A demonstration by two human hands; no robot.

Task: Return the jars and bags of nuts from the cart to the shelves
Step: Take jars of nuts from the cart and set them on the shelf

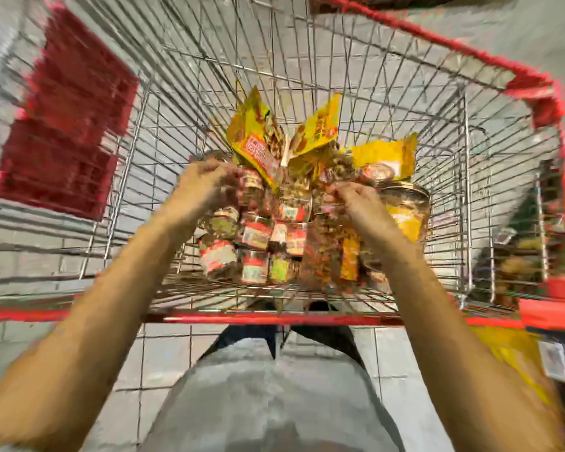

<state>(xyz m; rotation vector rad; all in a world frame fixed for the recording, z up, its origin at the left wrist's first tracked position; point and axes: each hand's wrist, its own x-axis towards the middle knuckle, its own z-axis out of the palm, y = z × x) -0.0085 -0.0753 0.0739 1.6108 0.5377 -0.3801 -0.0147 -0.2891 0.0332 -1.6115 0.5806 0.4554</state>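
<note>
A wire shopping cart with red trim holds a pile of nut products. Several jars with red-and-white labels lie in the near half of the basket. Yellow bags of nuts stick up behind them, and another yellow bag lies to the right. Both arms reach into the cart. My left hand is curled over a jar at the left edge of the pile. My right hand pinches at the packages in the middle. The frame is blurred, so neither grasp can be made out.
A red plastic panel hangs on the cart's left side. The red cart handle crosses in front of my body. A shelf with goods shows through the wires at right. Grey tiled floor lies below.
</note>
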